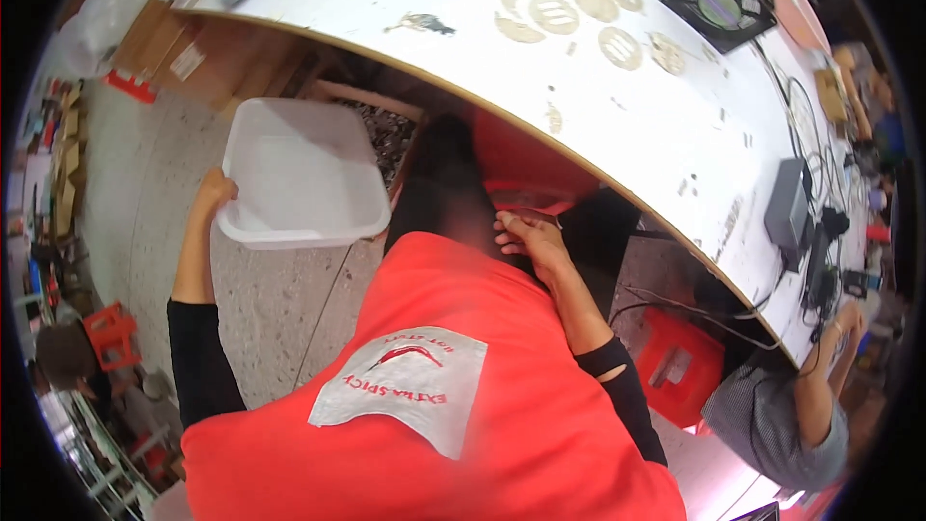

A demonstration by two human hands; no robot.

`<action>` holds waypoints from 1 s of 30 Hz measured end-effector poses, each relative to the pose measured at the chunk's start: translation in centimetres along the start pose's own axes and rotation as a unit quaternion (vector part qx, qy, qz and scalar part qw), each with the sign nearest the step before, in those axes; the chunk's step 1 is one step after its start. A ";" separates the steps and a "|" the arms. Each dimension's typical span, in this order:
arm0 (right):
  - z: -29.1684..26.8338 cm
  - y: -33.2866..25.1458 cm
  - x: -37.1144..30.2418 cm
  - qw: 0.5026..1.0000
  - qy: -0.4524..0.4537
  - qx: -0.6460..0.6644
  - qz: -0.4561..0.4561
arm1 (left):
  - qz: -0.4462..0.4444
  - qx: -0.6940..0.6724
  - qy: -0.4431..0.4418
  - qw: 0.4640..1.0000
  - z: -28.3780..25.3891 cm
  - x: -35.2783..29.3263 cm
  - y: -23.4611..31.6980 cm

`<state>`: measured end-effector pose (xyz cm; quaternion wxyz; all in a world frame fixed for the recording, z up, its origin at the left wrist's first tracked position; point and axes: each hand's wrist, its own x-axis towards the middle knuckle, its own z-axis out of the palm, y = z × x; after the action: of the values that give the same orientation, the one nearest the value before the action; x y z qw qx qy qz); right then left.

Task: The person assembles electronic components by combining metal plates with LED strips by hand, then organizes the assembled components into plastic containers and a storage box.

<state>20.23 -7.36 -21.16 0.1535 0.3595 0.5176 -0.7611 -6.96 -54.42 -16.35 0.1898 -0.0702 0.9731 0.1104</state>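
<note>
My left hand (217, 190) grips the left rim of a white rectangular plastic tub (301, 169), with the fingers closed over its edge. The tub is tilted so that its bare inside faces up, beside the table's near edge. Over my lap, by my dark-clad leg (444, 188), my right hand (531, 241) is closed, its thumb near the bent fingers. Whatever lies between those fingertips, if anything, is too small to make out. A red apron (540, 367) with a pale printed patch (405, 386) covers my front.
A white table (540, 68) runs across in front, bearing a black square fan (719, 0) and a grey box (789, 203) with cables. Under it stand cardboard (207, 58) and a bin of small dark pieces (386, 140). A red stool (670, 367) and a person (781, 420) are at right.
</note>
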 end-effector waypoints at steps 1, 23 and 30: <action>-0.1 0.1 -0.2 1.000 0.000 -0.003 0.002 | 0.013 0.001 -0.004 1.000 0.0 -0.8 1.7; -5.8 2.7 -4.3 0.923 0.191 -0.313 -0.119 | 0.448 -0.204 -0.017 0.870 27.9 0.6 30.1; -6.2 2.8 -5.0 0.921 0.184 -0.294 -0.175 | 0.407 -0.053 -0.026 0.911 26.8 1.1 32.8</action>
<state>27.75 -3.67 -20.81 0.0189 0.3359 0.7918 -0.5098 -4.35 -16.39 -34.86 0.1496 0.3253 0.9046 0.2314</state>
